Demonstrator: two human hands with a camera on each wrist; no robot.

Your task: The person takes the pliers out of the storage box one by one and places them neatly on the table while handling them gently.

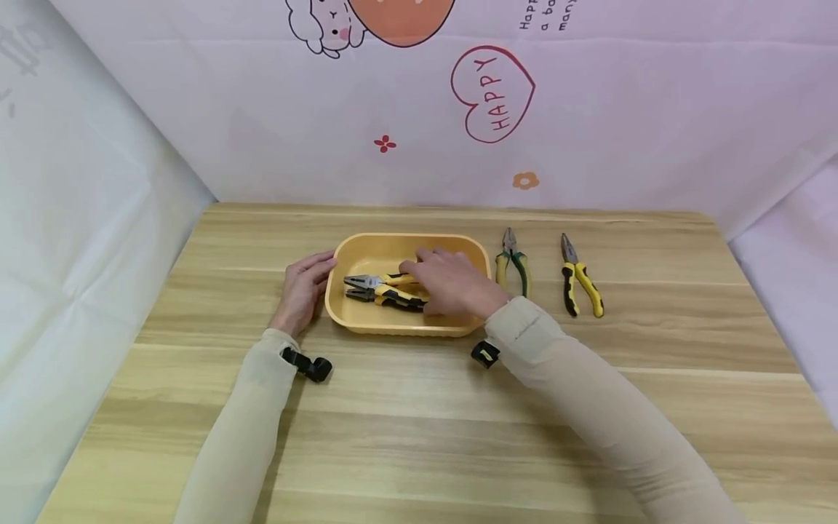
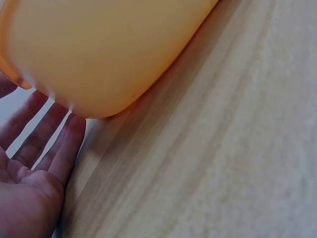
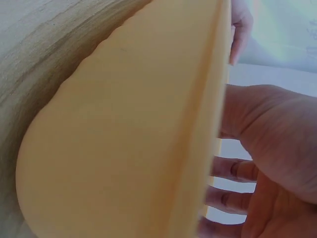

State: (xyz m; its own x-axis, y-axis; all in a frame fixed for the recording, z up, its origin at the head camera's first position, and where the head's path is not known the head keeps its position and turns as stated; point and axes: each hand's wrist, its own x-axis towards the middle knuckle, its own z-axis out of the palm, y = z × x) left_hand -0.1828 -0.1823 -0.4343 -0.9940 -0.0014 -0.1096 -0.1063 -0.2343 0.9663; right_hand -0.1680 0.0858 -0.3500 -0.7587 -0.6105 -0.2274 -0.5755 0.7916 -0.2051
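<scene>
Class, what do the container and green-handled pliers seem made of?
Yellow container: probably smooth, satin plastic; its evenly coloured walls have rounded corners. Green-handled pliers: likely metal head, from its grey sheen; thick two-tone grips suggest plastic or rubber.

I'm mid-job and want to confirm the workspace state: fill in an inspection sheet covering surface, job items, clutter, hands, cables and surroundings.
Surface: wood-grain table, pale and streaked.
Job items: yellow tray holding at least two pliers with yellow-and-black handles; green-handled pliers right of the tray; yellow-and-black long-nose pliers farther right.
Clutter: nothing seen.
Hands: left hand has its fingers against the tray's left end; right hand reaches into the tray at the pliers' handles, grip hidden.
Cables: nothing seen.
Surroundings: white backdrop with printed drawings, including a red heart outline reading HAPPY.
</scene>
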